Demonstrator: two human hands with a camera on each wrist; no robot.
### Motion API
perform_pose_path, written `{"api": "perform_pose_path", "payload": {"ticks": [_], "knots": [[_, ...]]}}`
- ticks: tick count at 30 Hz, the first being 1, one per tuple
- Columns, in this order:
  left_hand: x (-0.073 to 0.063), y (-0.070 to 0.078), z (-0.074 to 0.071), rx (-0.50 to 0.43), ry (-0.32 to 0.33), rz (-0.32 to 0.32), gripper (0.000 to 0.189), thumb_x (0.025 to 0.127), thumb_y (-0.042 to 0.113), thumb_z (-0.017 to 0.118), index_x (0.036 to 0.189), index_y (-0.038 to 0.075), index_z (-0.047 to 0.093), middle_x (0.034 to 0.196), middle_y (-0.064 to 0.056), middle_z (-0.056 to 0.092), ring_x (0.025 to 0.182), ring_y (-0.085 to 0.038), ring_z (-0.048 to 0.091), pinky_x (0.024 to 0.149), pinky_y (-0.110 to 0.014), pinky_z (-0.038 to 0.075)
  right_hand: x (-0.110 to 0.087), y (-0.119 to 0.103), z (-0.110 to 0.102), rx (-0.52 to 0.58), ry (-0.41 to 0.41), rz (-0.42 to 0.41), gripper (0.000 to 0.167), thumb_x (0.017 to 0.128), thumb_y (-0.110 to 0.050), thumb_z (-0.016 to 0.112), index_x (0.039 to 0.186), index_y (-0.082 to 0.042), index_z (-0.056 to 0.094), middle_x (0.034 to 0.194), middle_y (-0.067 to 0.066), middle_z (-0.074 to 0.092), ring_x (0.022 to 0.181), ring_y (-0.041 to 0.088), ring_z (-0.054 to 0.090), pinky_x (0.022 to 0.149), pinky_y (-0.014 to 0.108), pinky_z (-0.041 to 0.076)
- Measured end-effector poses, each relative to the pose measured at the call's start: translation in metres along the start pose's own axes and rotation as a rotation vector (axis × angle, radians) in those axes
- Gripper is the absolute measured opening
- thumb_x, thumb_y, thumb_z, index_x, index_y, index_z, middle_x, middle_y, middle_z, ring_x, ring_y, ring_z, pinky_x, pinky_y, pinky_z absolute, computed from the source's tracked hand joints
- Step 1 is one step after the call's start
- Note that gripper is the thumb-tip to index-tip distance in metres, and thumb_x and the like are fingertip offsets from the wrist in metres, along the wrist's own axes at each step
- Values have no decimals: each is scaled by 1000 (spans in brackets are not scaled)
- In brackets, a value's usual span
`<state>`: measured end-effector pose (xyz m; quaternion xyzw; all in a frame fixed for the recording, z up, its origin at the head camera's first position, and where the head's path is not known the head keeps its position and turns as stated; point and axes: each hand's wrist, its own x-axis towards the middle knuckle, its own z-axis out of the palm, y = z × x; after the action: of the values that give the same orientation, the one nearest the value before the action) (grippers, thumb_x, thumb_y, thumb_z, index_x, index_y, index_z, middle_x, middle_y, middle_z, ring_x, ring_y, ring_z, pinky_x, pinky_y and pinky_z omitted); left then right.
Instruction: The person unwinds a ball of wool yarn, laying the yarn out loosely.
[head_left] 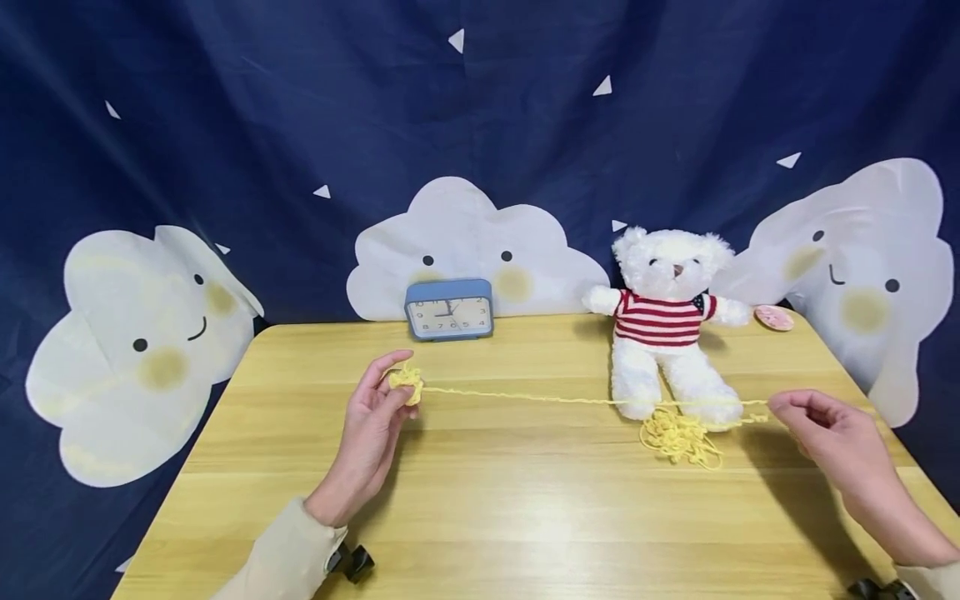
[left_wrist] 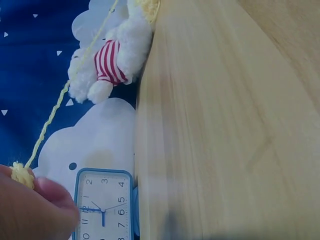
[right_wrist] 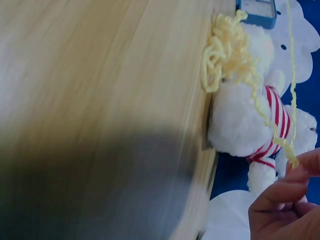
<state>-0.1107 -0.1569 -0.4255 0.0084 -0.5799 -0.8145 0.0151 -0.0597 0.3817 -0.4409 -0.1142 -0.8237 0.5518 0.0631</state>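
A small bundle of yellow yarn [head_left: 406, 383] is pinched between the thumb and fingers of my left hand [head_left: 369, 417], raised over the table. From it a single strand [head_left: 525, 397] runs nearly straight across to my right hand [head_left: 836, 433], whose thumb and fingertips pinch it. Past that pinch the yarn doubles back to a loose, tangled heap [head_left: 678, 437] by the feet of a white teddy bear [head_left: 675, 325]. In the right wrist view, the two yarn lengths meet at the right fingertips [right_wrist: 295, 175].
The bear, in a red-and-white striped shirt, sits at the back right of the wooden table [head_left: 480, 517]. A blue alarm clock [head_left: 450, 310] stands at the back edge. Beside the bear lies a pink round item [head_left: 774, 317]. A dark blue curtain [head_left: 525, 108] with clouds hangs behind.
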Motion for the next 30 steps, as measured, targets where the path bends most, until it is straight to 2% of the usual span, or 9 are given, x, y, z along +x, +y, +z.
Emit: {"api": "perform_pose_path", "payload": {"ticks": [4, 7, 12, 15, 22, 30], "knots": [[0, 1, 4, 66, 23, 13, 37, 102, -11, 59, 133, 5, 70, 105, -1, 69, 91, -14, 61, 75, -21, 53, -2, -1, 9, -21, -85, 11, 20, 109, -15, 69, 96, -26, 79, 75, -9, 63, 67, 7, 54, 54, 25, 44], [-1, 0, 6, 66, 30, 18, 34, 101, -13, 59, 127, 3, 72, 103, -1, 70, 91, -14, 60, 76, -21, 52, -5, -2, 17, -109, -125, -15, 10, 107, -15, 72, 100, -15, 79, 77, -5, 67, 68, 9, 58, 55, 25, 47], [0, 0, 6, 1, 7, 0, 34, 101, -14, 60, 129, 1, 69, 107, -4, 71, 91, -13, 62, 75, -20, 56, -12, -4, 30, -357, -104, -186, 9, 101, -14, 79, 103, -6, 77, 79, -3, 70, 69, 6, 59, 57, 22, 47], [1, 0, 6, -28, -1, -9, 36, 100, -14, 61, 133, 1, 67, 108, -5, 68, 89, -13, 64, 74, -22, 58, -13, -5, 37, -445, -106, -253, 8, 100, -16, 81, 100, -10, 77, 78, -5, 69, 69, 4, 57, 58, 22, 45], [3, -3, 11, -44, -63, -19, 43, 98, -18, 61, 139, -3, 61, 110, -6, 65, 91, -15, 65, 78, -25, 61, -18, -9, 47, -518, -120, -307, 4, 100, -16, 81, 96, -17, 79, 72, -10, 67, 65, 3, 56, 59, 24, 43], [4, -3, 14, -37, -107, -49, 43, 98, -18, 62, 138, -5, 59, 113, -10, 63, 93, -17, 65, 80, -26, 62, -21, -18, 53, -480, -84, -307, 8, 106, -18, 74, 103, -14, 80, 75, -7, 70, 64, 5, 59, 56, 26, 44]]}}
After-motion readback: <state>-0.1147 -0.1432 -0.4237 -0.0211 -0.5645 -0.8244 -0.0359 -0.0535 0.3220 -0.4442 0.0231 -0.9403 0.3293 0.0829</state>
